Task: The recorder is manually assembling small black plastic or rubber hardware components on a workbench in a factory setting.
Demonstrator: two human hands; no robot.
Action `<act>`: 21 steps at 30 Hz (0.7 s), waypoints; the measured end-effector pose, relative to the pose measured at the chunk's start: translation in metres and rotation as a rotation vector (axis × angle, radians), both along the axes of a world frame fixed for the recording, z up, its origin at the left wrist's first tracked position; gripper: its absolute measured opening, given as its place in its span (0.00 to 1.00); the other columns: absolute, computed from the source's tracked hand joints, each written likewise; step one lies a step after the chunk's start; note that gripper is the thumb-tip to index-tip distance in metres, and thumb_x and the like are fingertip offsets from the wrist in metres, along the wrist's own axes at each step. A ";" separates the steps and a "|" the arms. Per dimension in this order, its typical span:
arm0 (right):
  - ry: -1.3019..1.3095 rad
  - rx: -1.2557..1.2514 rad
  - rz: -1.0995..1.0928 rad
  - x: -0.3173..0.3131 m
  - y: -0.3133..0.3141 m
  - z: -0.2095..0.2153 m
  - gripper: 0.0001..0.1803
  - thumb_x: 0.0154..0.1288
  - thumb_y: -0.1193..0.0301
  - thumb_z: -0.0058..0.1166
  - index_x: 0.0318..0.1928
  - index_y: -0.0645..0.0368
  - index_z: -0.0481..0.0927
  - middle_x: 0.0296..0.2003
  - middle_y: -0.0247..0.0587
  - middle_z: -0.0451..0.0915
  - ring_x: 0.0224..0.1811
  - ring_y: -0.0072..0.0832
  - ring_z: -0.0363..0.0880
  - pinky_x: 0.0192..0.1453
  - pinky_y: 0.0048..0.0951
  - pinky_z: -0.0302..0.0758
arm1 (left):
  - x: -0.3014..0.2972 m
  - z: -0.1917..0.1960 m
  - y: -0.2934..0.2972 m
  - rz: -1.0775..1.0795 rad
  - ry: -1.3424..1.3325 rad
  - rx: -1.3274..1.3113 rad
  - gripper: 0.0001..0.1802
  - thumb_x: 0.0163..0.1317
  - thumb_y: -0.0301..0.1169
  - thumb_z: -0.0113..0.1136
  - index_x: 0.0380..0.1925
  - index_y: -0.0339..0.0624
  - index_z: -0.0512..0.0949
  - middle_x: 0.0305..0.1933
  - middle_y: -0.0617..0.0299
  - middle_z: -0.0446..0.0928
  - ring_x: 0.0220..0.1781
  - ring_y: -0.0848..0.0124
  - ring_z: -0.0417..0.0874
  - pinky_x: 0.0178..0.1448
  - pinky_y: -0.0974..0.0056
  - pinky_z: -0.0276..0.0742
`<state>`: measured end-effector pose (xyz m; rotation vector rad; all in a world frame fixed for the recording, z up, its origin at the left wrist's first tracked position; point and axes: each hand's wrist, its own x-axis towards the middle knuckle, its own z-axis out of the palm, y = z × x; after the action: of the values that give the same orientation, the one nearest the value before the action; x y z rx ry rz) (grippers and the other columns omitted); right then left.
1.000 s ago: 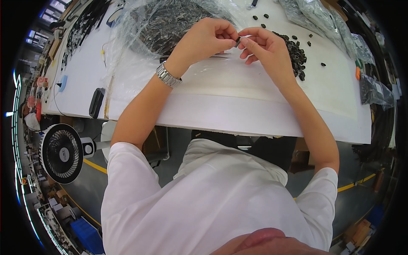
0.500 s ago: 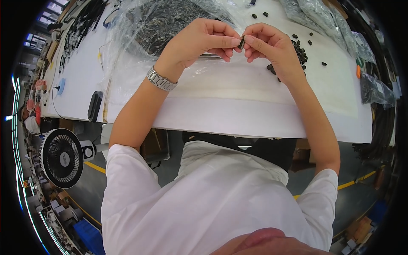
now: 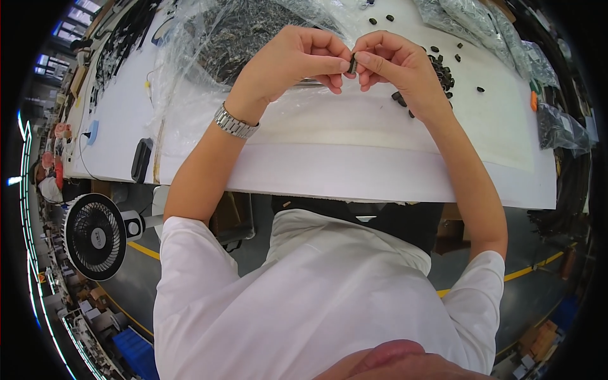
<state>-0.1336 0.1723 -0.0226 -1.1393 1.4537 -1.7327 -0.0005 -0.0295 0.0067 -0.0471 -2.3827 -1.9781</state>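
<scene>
Between the fingertips of both hands is a small dark oblong piece [image 3: 353, 64], held nearly upright above the white table. My left hand [image 3: 308, 60] pinches it from the left with thumb and forefinger. From the other side my right hand [image 3: 394, 65] closes on it, thumb and forefinger touching its edge. The exact kind of the piece is too small to make out. Beside and partly behind my right hand lies a pile of small black pieces [image 3: 443, 75]. Behind my left hand, a large clear plastic bag [image 3: 237, 41] full of dark small parts lies on the table.
The white table [image 3: 380, 161] spans the view. Clear plastic bags [image 3: 472, 28] lie at the far right, an orange-handled thing [image 3: 534, 101] near the right edge. A black case [image 3: 142, 159] lies at the left, dark strips [image 3: 123, 44] beyond. A fan [image 3: 95, 236] stands left of the table.
Both hands, with the small dark piece, have shifted slightly to the left. The piece now stands more upright between the fingertips.
</scene>
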 end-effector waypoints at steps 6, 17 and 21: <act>0.061 0.027 -0.106 0.010 -0.004 -0.007 0.10 0.78 0.70 0.62 0.50 0.64 0.85 0.36 0.37 0.88 0.35 0.20 0.86 0.44 0.26 0.87 | -0.002 -0.008 0.015 0.128 -0.010 -0.075 0.08 0.71 0.30 0.66 0.43 0.35 0.84 0.35 0.61 0.88 0.33 0.75 0.89 0.41 0.70 0.86; 0.145 0.286 -0.362 0.031 -0.008 0.008 0.13 0.79 0.66 0.61 0.41 0.65 0.87 0.29 0.33 0.88 0.29 0.19 0.85 0.35 0.23 0.82 | -0.004 -0.024 0.030 0.391 0.387 -0.718 0.05 0.64 0.27 0.68 0.32 0.37 0.82 0.24 0.61 0.84 0.26 0.74 0.86 0.32 0.68 0.80; 0.207 0.372 -0.339 0.035 -0.005 0.013 0.14 0.79 0.64 0.60 0.41 0.64 0.87 0.29 0.34 0.88 0.29 0.19 0.85 0.35 0.23 0.81 | -0.005 -0.030 0.030 0.420 0.449 -0.779 0.06 0.63 0.27 0.69 0.32 0.37 0.82 0.25 0.58 0.84 0.25 0.71 0.86 0.32 0.66 0.79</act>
<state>-0.0989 0.1678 -0.0093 -0.9308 2.0929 -1.4922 -0.0060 0.0006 -0.0230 -0.0108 -2.4147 -0.7040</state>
